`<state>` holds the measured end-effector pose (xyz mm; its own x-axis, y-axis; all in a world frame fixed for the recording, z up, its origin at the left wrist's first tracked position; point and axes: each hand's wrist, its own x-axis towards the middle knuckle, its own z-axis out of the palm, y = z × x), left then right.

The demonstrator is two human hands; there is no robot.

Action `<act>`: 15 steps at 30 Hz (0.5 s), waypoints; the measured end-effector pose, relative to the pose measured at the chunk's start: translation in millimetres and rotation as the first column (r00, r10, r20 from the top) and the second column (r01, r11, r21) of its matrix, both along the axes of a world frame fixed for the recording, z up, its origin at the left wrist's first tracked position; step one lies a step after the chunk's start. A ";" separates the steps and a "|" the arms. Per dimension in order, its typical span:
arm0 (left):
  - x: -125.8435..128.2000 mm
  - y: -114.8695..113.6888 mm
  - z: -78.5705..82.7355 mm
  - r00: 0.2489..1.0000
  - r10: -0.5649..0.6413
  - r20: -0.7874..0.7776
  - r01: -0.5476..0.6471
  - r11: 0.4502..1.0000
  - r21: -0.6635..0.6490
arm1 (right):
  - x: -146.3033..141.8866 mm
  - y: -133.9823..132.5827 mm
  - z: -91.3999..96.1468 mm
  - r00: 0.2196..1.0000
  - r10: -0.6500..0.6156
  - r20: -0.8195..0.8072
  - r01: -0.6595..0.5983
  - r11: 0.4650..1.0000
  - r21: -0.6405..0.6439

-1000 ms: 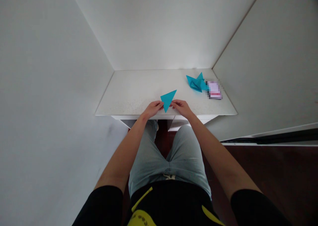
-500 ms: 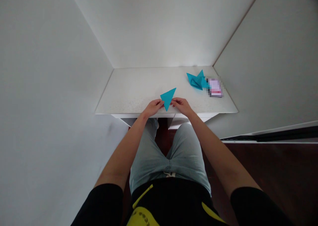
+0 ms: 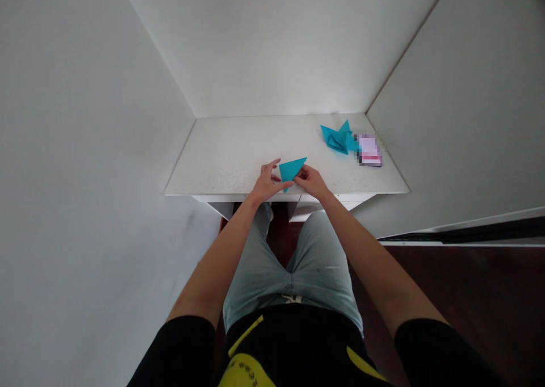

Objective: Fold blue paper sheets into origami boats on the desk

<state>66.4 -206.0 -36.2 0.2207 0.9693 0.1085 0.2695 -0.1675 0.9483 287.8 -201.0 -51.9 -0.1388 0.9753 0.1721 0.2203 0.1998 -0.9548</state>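
A folded triangle of teal origami paper [image 3: 291, 170] stands above the table's front edge, pinched in my right hand [image 3: 310, 181]. My left hand [image 3: 266, 185] is at its left side with the fingers spread and the index raised clear of the paper. Its thumb crosses in front of the lower tip. Farther back, a second teal folded paper piece [image 3: 336, 139] lies on the table. It touches a small pink and white card or booklet [image 3: 369, 150], which is pixelated, so its details are hidden.
The white tabletop [image 3: 225, 160] is boxed in by white walls at the back and both sides. My knees in pale denim shorts [image 3: 289, 268] sit below its front edge. A dark wooden floor [image 3: 464, 302] shows at lower right.
My left hand has loosened from the paper and spread its fingers. The triangle has turned, so its top edge now rises less steeply to the right.
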 end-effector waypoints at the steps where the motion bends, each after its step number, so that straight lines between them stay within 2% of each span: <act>1: -0.1 -1.0 0.5 1.000 -0.011 -0.021 0.012 1.000 0.013 | -0.7 -0.3 0.3 1.000 0.007 0.004 -0.007 1.000 -0.003; 9: -1.8 2.5 -0.8 0.999 -0.046 -0.028 0.046 0.999 -0.006 | 1.3 1.1 -1.2 0.996 0.074 -0.051 -0.076 0.997 -0.028; 15: -7.7 8.0 3.6 0.991 -0.051 0.127 0.063 0.994 -0.085 | 2.6 0.3 4.1 0.996 0.060 -0.067 -0.059 0.998 0.017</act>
